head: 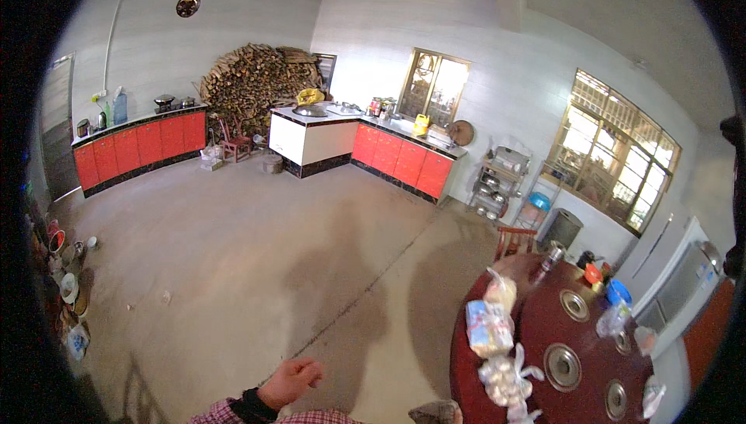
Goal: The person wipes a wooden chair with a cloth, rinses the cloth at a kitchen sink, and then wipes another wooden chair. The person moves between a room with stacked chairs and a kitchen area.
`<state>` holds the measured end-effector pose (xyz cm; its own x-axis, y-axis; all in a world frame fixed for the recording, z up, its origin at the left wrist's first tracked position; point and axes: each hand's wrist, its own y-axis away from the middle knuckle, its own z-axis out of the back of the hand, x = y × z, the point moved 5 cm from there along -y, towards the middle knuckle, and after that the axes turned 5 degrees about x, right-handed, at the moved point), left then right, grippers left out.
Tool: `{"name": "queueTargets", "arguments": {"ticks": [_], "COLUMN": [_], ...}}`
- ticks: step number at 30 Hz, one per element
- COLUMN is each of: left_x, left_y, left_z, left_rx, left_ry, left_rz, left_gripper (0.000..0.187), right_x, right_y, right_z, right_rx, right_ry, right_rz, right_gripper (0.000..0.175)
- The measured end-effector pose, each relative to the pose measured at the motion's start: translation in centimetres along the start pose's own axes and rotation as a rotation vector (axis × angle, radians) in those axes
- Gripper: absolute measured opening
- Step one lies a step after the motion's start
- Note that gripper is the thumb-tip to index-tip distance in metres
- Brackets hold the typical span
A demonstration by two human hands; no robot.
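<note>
At the lower edge is my left hand (291, 381), its fingers loosely curled and no held thing showing, in a dark cuff and plaid sleeve. It hangs in front of the bare concrete floor, touching nothing that I can see. My right hand is out of view. To the right stands a round dark red table (542, 313). Along its near left side lie a blue and white package (488, 325), a bag of pale food (501, 291) and a clear plastic bag of whitish round items (504, 380). A metal-topped bottle or jar (553, 254) stands by the far edge.
Red-fronted cabinets (402, 161) and a white stove block (300, 138) run along the far walls, near stacked firewood (256, 83). A wooden chair (516, 240) is behind the table; a metal rack (498, 182) stands by the wall. Bowls and a bucket (57, 241) line the left side.
</note>
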<state>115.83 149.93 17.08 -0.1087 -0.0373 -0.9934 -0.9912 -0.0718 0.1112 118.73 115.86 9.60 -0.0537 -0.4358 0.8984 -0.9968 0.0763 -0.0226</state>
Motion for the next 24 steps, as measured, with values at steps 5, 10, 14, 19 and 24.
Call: {"name": "queueTargets", "arguments": {"ticks": [5, 10, 14, 19, 24], "left_x": [-3.1, -2.0, -0.8, -6.8, -12.0], "left_y": [-13.4, -23.6, -37.3, -64.0, -88.1], "left_z": [12.0, 22.7, 28.6, 30.0, 24.4], "left_rx": [-0.347, -0.734, -0.831, -0.425, 0.043], "left_ry": [0.147, 0.101, 0.205, -0.005, -0.159], "left_rz": [-0.212, -0.186, -0.028, -0.082, 0.022], "left_gripper": [0.031, 0.032, 0.031, 0.032, 0.032], "right_x": [-3.0, -7.8, -11.6, -15.0, -12.0], "right_y": [-22.8, -41.7, -54.6, -67.8, -77.2], "right_z": [-11.2, -22.6, -26.7, -28.6, -28.5], "right_rx": [0.202, 0.43, 0.409, 0.033, -0.154], "right_ry": [-0.184, 0.418, 0.389, -0.367, 0.073], "right_rz": [-0.303, 0.2, 0.168, -0.317, -0.071], "right_gripper": [0.033, 0.033, 0.043, 0.045, 0.049]}}
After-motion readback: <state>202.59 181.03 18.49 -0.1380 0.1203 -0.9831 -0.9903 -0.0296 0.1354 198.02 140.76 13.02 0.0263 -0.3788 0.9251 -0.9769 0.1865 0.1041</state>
